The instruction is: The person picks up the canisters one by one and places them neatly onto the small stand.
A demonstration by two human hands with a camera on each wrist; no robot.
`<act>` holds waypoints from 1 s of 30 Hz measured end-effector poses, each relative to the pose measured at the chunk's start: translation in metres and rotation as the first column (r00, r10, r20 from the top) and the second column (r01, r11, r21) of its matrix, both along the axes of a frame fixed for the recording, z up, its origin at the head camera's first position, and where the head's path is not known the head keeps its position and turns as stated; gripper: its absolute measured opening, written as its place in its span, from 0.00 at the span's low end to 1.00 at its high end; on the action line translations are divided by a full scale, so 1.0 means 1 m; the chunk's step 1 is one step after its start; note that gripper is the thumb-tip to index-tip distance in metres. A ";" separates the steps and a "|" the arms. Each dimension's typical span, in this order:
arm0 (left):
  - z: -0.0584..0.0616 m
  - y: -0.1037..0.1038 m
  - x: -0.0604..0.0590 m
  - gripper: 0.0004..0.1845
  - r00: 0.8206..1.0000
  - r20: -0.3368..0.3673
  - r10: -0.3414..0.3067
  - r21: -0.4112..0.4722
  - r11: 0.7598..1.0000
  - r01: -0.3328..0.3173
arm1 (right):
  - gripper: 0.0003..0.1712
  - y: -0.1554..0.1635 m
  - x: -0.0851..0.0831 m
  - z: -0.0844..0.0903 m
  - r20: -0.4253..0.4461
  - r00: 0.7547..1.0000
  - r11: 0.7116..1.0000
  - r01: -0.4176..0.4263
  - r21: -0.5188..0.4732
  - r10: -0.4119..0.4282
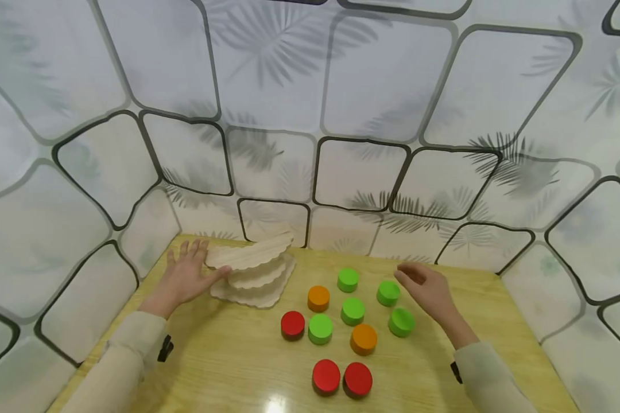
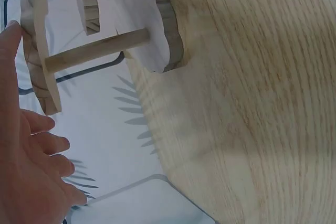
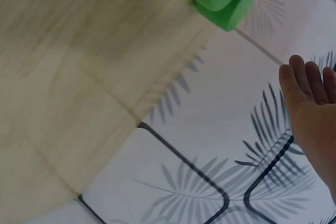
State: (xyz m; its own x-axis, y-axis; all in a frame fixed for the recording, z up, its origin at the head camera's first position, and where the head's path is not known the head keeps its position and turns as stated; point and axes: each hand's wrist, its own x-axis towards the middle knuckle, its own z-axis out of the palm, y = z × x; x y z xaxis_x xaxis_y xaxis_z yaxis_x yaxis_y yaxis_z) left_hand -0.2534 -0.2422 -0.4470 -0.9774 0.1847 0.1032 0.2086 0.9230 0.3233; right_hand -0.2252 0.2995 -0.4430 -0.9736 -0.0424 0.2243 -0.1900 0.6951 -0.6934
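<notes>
Bright, even, diffuse illumination throughout. The head view shows strong wide-angle distortion, the patterned white backdrop [image 1: 310,86] bowing toward the edges; an overhead source produces a small glare spot at the near edge of the pale wooden tabletop [image 1: 274,403]. Shadows beneath the coloured round discs [image 1: 352,311] are short and soft. Both wrist views are slightly soft, the right one showing blurred wood grain.

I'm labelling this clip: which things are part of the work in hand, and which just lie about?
In hand: wooden tiered rack, touched by left hand; green disc nearest right hand.
Lying about: red discs, orange discs, other green discs.
</notes>
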 end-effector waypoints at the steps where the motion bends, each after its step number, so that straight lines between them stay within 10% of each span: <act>1: -0.001 -0.001 0.000 0.57 1.000 -0.002 0.003 -0.001 1.000 -0.003 | 0.26 0.003 0.002 -0.002 0.010 1.000 1.000 0.007 -0.001 -0.007; 30: -0.010 -0.005 0.001 0.52 1.000 -0.006 -0.004 -0.029 1.000 0.004 | 0.39 0.038 0.045 -0.061 0.297 0.954 0.991 0.006 -0.135 0.035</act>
State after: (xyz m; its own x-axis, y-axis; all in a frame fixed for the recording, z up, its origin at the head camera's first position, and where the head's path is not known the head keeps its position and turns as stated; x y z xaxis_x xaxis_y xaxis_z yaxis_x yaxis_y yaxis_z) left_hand -0.2523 -0.2475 -0.4574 -0.9759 0.1918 0.1037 0.2144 0.9310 0.2955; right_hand -0.1799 0.3378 -0.5043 -0.9964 -0.0463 -0.0710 0.0299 0.5914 -0.8058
